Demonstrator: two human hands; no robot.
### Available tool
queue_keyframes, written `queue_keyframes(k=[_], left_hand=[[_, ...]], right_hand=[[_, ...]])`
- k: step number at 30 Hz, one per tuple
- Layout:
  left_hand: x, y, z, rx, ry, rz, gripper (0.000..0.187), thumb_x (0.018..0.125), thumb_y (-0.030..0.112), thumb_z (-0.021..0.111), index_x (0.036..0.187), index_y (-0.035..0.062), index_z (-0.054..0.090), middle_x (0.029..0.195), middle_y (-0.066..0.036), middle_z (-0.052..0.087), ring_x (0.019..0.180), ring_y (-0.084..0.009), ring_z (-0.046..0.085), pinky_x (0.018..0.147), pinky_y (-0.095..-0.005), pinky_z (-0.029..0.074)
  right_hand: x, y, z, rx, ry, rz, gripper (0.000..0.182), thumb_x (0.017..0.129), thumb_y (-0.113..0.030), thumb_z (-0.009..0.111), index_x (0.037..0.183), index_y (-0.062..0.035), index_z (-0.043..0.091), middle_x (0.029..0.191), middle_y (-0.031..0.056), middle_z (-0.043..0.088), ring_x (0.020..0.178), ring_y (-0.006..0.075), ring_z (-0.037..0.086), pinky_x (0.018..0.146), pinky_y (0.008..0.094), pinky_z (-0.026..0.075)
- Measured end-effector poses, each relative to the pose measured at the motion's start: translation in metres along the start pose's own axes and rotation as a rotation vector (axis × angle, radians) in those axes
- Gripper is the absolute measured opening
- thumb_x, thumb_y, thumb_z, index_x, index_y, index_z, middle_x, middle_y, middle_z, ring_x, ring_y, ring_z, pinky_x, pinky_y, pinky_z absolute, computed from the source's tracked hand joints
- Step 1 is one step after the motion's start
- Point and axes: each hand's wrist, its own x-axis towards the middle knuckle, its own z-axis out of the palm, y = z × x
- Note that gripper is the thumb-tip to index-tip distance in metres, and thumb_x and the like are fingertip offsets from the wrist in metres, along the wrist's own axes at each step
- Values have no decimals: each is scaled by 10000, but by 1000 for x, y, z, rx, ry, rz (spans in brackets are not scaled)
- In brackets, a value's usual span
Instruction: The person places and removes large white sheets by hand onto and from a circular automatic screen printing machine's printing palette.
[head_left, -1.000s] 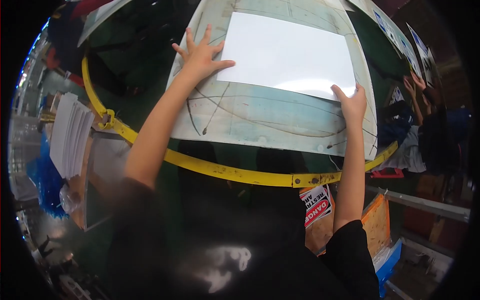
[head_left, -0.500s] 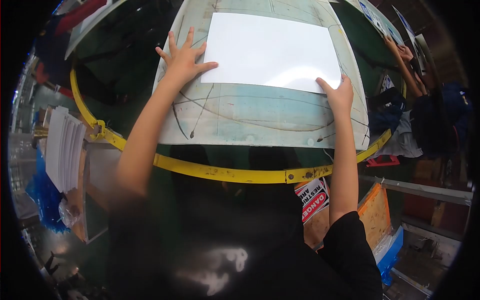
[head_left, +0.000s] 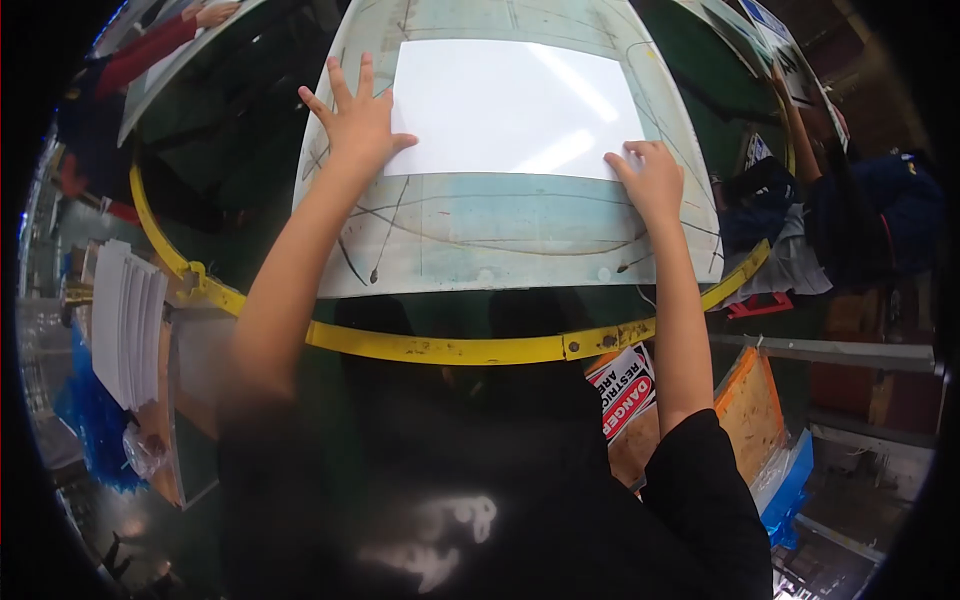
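A blank white sheet (head_left: 500,105) with a glossy sheen lies flat on a worn, pale blue and white board (head_left: 500,225) marked with dark curved lines. My left hand (head_left: 360,125) rests at its left edge, fingers spread on the board and thumb at the lower left corner. At the lower right corner is my right hand (head_left: 655,180), its thumb near the lower edge and bent fingers at the right edge. Thumb and fingers stay apart there. The corner itself is hidden under this hand.
A yellow curved metal rail (head_left: 450,348) runs between my body and the board. White sheets (head_left: 128,325) stand stacked at left. A danger sign (head_left: 625,395) lies below the rail. Co-workers handle panels at both sides, one hand (head_left: 215,14) showing upper left.
The whole view has shifted and tilted slightly. My right fingers have bent inward at the sheet's right edge. A co-worker's hand has appeared at upper left.
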Motion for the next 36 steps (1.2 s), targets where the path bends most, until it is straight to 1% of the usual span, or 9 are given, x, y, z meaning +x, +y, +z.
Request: queue_keyframes(k=[4,6,9,11,13,15,18,26,36], left_hand=[[13,13,-23,119,-291,4,526,666,432,736,1089,133,639,1487,-85,203,1362,-414,17,943,-748,-43],[15,8,-23,12,-328,-3,508,684,399,727,1088,106,635,1484,-123,193,1354,-432,38,943,-747,-54],[1,11,-29,-122,-314,-59,524,722,345,701,1165,87,586,1470,-212,163,1337,-466,41,935,-754,-44],[-16,18,11,-46,103,25,579,747,307,687,1268,136,503,1461,-242,128,1324,-487,19,900,-779,3],[-54,35,-24,-476,251,116,665,755,258,680,1348,124,409,1476,-229,112,1329,-478,7,965,-721,50],[-98,47,-47,-873,324,243,641,766,230,673,1346,123,420,1487,-208,120,1336,-458,27,1037,-617,95],[-178,64,-82,-1028,234,360,550,774,239,681,1286,150,500,1465,-210,207,1326,-451,119,1052,-546,137],[-259,74,-100,-1274,134,264,317,740,127,685,1056,145,662,1345,-119,445,1267,-366,328,1039,-470,241],[-273,67,-93,-1290,150,210,221,773,123,654,993,128,669,1251,-87,530,1203,-332,407,1018,-443,287]], right_hand=[[-10,20,-24,525,-175,142,435,808,-359,614,1108,-43,616,1142,168,585,1062,307,546,917,346,400],[-52,24,-54,567,-98,-18,503,826,-353,585,1204,-24,540,1218,185,542,1130,333,504,968,356,371],[-146,63,-84,207,90,-187,379,830,-155,608,1170,-6,530,1178,183,556,1100,320,524,946,354,381],[-224,79,-107,152,79,-63,400,802,-161,612,1154,7,520,1187,195,537,1148,363,473,986,422,351],[-307,95,-123,-54,33,178,427,848,-216,571,1208,-1,489,1258,190,485,1218,355,409,1024,422,302],[-382,104,-137,31,-94,599,481,888,-283,510,1251,25,442,1305,210,435,1263,352,350,1057,434,240],[-471,111,-127,-87,-181,780,554,854,-315,550,1266,32,420,1293,209,446,1259,338,362,1076,491,179],[-481,93,-129,-153,-166,865,595,792,-307,632,1262,3,441,1295,191,457,1254,317,379,1086,525,130],[-485,100,-131,-90,-99,737,348,809,-124,560,1129,12,579,1144,181,587,1091,301,531,1094,463,168]])
